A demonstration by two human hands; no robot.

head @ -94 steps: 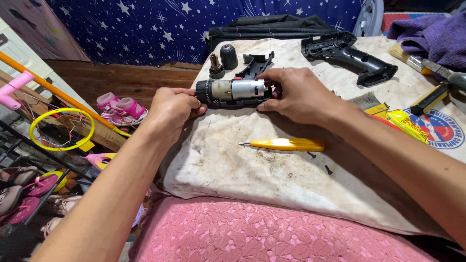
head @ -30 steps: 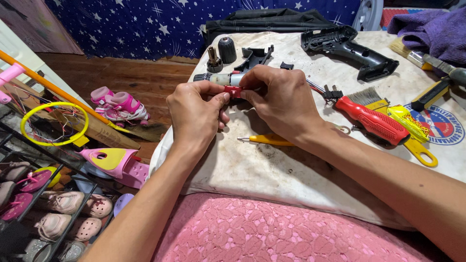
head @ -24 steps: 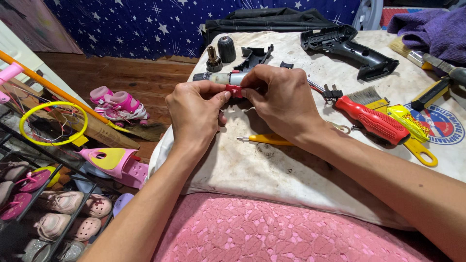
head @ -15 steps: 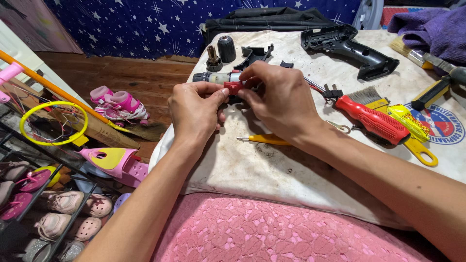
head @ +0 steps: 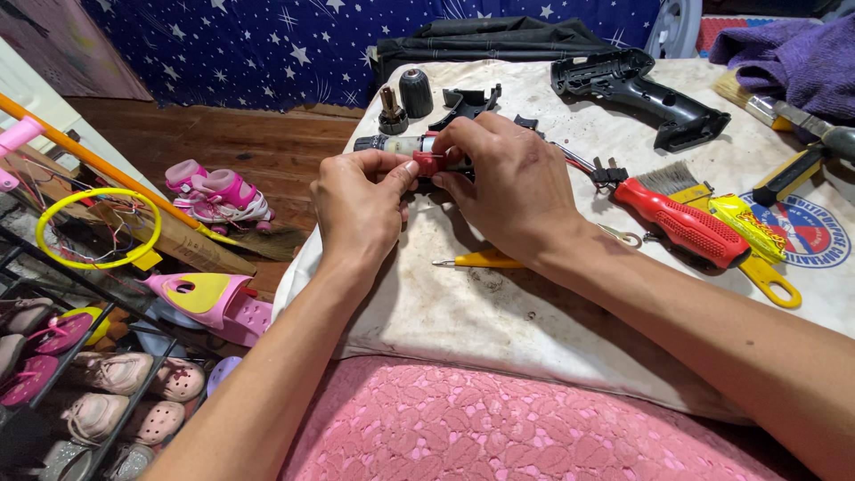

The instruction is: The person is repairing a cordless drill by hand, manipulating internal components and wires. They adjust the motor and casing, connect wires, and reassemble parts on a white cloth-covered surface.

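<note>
Drill motor assembly, silver-and-red cylinder, is pinched by left hand and right hand. Bare stained white cloth lies open below, up to its near edge.

Head view, close, steeply downward

Both arms bare to past the elbow, no sleeves, no watch, no bracelets; left hand and right hand ungloved, no rings visible, short plain nails; pink lace-patterned garment over lap
</note>
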